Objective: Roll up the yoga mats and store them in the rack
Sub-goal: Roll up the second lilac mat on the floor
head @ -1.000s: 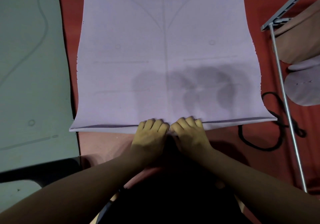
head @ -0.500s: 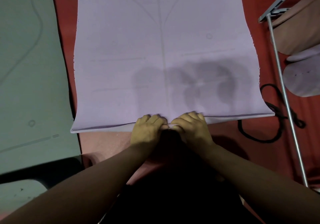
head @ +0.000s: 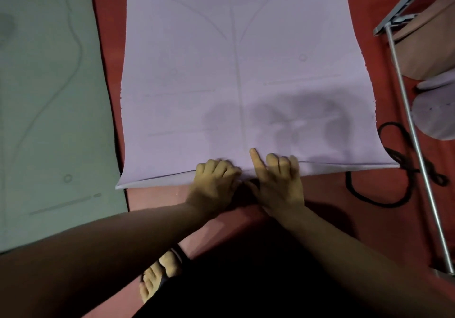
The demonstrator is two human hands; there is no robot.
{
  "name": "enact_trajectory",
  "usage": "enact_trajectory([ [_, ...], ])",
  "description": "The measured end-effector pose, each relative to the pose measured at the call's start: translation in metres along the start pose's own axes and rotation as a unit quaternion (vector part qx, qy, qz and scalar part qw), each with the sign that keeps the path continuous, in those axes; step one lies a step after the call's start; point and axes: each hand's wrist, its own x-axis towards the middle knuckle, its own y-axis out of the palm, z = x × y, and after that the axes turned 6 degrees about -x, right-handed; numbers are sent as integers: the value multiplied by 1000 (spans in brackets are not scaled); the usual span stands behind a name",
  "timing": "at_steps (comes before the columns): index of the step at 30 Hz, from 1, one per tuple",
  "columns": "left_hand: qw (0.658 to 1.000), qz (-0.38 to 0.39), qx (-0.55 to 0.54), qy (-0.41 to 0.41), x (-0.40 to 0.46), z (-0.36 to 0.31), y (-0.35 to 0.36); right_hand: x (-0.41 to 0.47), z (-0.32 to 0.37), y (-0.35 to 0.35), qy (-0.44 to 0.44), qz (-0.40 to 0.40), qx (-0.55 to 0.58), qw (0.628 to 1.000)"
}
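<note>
Lilac yoga mat (head: 246, 71): flat on red floor (head: 369, 219), centre. Near edge gripped by left hand (head: 213, 184) and right hand (head: 278, 184), fingers curled over it; right forefinger straight.

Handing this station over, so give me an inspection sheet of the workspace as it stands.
Surface: red floor.
Job's things: lilac mat flat, near edge lifted; green mat flat beside it; rolled mats in metal rack.
Clutter: nothing seen.
Hands: left hand and right hand grip the lilac mat's near edge, right forefinger straight.
Cables: black cord loose on floor by rack.
Surroundings: person's sandalled foot.
</note>
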Motion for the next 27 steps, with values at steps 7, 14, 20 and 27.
enact_trajectory([
  [7, 994, 57, 93, -31, 6, -8, 6, 6, 2, 2, 35, 0, 1, 999],
  [14, 994, 33, 100, -9, 5, 0, 10, 6, -2, -2, 18, -30, 2, 999],
  [20, 987, 71, 95, 105, 28, 30, -3, 21, -54, 3, -169, -91, 63, 979],
  [27, 991, 66, 102, 64, 27, 24, -1, 9, -46, 2, -47, -5, -49, 998],
])
